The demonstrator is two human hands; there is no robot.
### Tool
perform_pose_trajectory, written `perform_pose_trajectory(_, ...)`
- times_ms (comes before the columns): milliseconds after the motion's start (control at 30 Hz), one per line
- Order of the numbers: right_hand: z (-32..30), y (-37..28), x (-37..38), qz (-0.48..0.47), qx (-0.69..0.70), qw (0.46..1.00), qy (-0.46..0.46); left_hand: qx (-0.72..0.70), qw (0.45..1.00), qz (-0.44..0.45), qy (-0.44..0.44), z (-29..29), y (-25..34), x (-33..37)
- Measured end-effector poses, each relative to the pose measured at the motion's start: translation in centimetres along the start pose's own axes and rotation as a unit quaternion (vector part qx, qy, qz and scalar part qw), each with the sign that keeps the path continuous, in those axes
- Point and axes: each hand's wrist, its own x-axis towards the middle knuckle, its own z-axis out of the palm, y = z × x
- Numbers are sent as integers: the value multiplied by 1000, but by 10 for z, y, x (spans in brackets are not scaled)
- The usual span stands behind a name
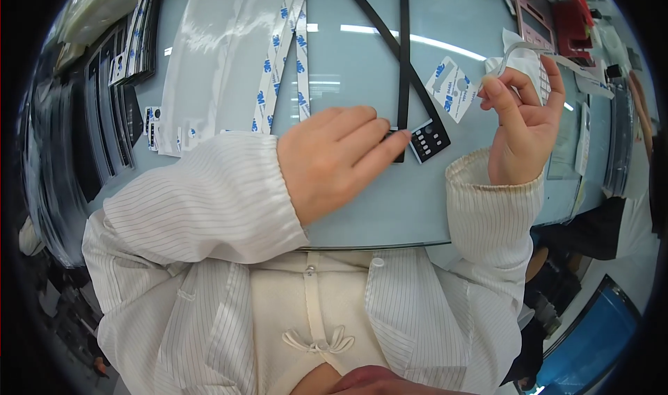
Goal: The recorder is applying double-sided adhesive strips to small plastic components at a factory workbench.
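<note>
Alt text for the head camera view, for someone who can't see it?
A person's left hand partly covers one of two crossed black strips on a glossy table; the right hand holds a curved metal tool.

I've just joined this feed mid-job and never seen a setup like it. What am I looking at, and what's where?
There is no machine here, just a person's two bare hands. The single picture comes from a wide camera on their head, looking down, so left in it is their left and edges bend near the rim.

The left hand lies over the bluish table, its fingertips at the lower end of a straight black strip. Whether they press or pinch it is hidden. A slanted black strip crosses it.

The right hand is raised, pinching a curved metal tool between thumb and finger. Near it lies a white card with blue print. Clear plastic sheets lie to the left.
</note>
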Motion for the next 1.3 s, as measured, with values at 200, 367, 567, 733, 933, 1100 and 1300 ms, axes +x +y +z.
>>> perform_pose_trajectory(200,-1,-2,-2,-13,4,1000,-6,-115,991,-63,7,-8,-4,5)
perform_pose_trajectory(367,-2,-1,-3,-18,-4,1000,13,-168,978,-118,-31,-17,0,6)
perform_pose_trajectory(567,0,0,-1,-23,2,999,22,-116,985,-129,-8,-10,14,11)
perform_pose_trajectory(733,1,-1,-2,-32,-7,999,30,-156,967,-201,-4,-4,19,13)
perform_pose_trajectory(933,-4,1,-2,-53,-8,998,44,-155,953,-246,-84,-26,20,11)
perform_pose_trajectory(1100,-3,0,-5,-73,10,996,56,-126,958,-237,-96,-34,25,-13)
perform_pose_trajectory(1300,-1,2,-7,-77,-2,996,47,-54,980,-150,-118,-42,21,-30)
